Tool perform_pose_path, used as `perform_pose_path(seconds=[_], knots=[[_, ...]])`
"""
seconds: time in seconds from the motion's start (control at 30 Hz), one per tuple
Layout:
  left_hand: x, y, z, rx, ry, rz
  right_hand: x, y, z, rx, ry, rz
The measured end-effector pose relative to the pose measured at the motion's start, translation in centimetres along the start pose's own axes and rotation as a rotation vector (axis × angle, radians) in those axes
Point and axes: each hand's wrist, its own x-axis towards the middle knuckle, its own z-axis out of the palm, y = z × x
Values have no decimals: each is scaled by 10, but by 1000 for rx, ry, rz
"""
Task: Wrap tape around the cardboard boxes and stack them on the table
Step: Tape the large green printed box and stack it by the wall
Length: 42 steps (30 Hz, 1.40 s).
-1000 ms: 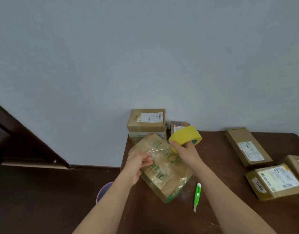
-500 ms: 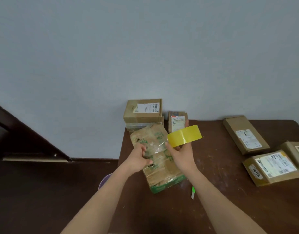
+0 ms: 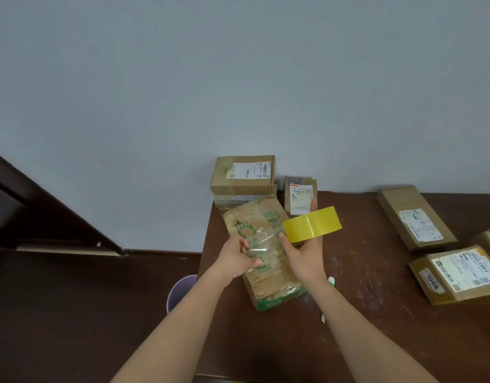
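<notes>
Right hand (image 3: 304,255) is seen gripping the yellow tape roll (image 3: 312,224), with fingers curled round its underside and 1 fingertip showing above its far rim. The roll is held just above and to the right of the green-printed cardboard box (image 3: 261,251), its broad yellow band facing the camera and its axis tilted slightly up to the right. A clear strip of tape (image 3: 259,243) is stretched leftward from the roll to the left hand (image 3: 238,261), where it is pinched between thumb and fingers over the middle of the box top.

The green-printed box lies flat on the dark wooden table (image 3: 376,313), near its left edge. Its long axis runs from the near right, where a green end panel is shown, to the far left, toward the wall. Both hands are positioned directly over it; whether the left hand touches the cardboard cannot be told.

Behind it, a stack of labelled boxes (image 3: 242,175) is placed against the wall, with 1 small upright box (image 3: 300,196) just beside it. On the right, a long flat box (image 3: 415,217) lies well apart, and a box marked 1006 (image 3: 456,275) is set nearer the camera. A green cutter (image 3: 331,281) is largely hidden by the right forearm. A lilac bin (image 3: 181,293) stands on the floor just left of the table.
</notes>
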Motion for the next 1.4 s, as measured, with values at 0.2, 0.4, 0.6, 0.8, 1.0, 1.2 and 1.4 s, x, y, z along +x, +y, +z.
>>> perform_pose_path(seconds=[0.2,0.4,0.6,0.8,1.0,1.2,1.4], knots=[[1,1,10,79,114,23,-4,-12,1,-6,17,6],[-1,-1,6,60,78,40,3,-3,1,35,-17,115],[-10,21,-28,-305,54,45,24,-7,-21,246,-61,297],[-22,29,-30,-372,101,35,37,-6,-23,495,-11,597],[-28,35,-24,-388,162,32,59,-15,-34,596,-27,765],[-31,14,-38,-382,161,-34,53,-4,-56,435,112,524],[-30,-20,-8,-246,383,-39,26,9,-39,291,228,332]])
